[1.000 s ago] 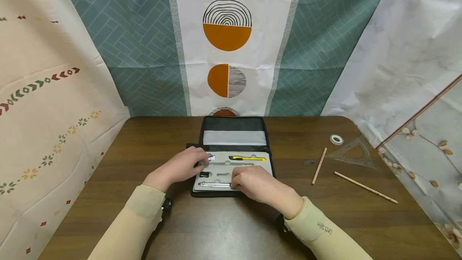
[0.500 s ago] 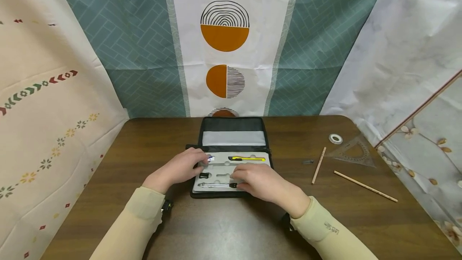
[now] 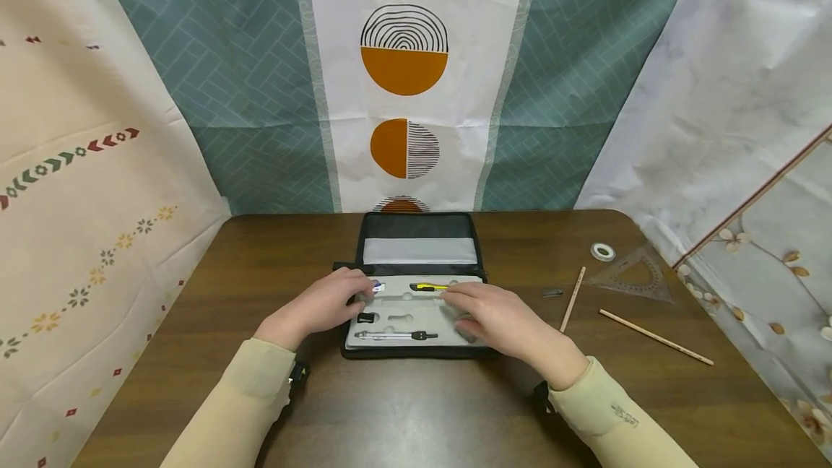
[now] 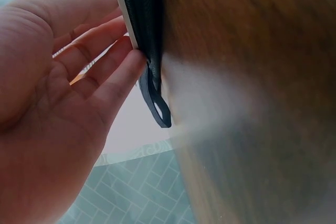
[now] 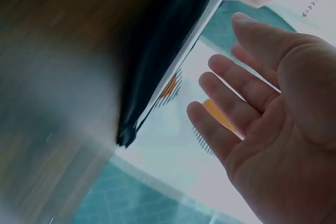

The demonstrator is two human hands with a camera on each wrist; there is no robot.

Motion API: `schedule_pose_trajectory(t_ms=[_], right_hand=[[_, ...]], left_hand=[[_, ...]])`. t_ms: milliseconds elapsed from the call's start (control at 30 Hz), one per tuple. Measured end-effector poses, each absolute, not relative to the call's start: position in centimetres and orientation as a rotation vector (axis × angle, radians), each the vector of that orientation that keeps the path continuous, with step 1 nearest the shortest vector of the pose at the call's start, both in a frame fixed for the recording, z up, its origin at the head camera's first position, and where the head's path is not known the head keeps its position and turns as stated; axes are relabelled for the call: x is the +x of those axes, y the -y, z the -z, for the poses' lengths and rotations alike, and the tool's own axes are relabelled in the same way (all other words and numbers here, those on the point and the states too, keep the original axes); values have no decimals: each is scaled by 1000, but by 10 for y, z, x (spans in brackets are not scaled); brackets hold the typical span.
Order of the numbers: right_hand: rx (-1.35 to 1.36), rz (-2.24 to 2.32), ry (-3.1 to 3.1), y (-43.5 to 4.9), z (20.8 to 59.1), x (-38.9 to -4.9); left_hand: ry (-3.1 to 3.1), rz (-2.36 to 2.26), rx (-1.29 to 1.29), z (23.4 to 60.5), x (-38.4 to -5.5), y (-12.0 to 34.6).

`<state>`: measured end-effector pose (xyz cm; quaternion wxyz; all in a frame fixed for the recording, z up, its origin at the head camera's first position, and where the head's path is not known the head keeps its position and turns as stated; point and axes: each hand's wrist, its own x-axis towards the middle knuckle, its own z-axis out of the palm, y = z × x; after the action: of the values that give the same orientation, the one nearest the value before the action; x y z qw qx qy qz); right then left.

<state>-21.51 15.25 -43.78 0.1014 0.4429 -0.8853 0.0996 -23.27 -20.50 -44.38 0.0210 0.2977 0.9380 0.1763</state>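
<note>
A black zip case lies unfolded on the table, its grey moulded tray facing up. In the tray's front slot sits a silver drawing compass with a black end. A black sharpener is at the tray's left, a white-and-blue eraser at the back left. Behind the right fingers, a yellow utility knife is partly covered. My left hand touches the case's left edge with fingers extended. Over the tray's right side hovers my right hand, holding nothing, its fingers loosely spread in the right wrist view.
To the right on the wooden table are two thin wooden sticks, a clear set square, a white tape ring and a small dark piece. A patterned curtain hangs behind the table.
My right hand has come off the compass and moved right over the tray, uncovering the compass's black end and now overlapping part of the utility knife. The left hand stays at the case edge.
</note>
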Motion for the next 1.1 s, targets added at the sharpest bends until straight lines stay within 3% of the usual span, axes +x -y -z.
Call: schedule_pose_trajectory(t_ms=[1100], right_hand=[[889,-330,2967,-245,422,-238]], left_hand=[[-2922,-552,948,444,-232,205]])
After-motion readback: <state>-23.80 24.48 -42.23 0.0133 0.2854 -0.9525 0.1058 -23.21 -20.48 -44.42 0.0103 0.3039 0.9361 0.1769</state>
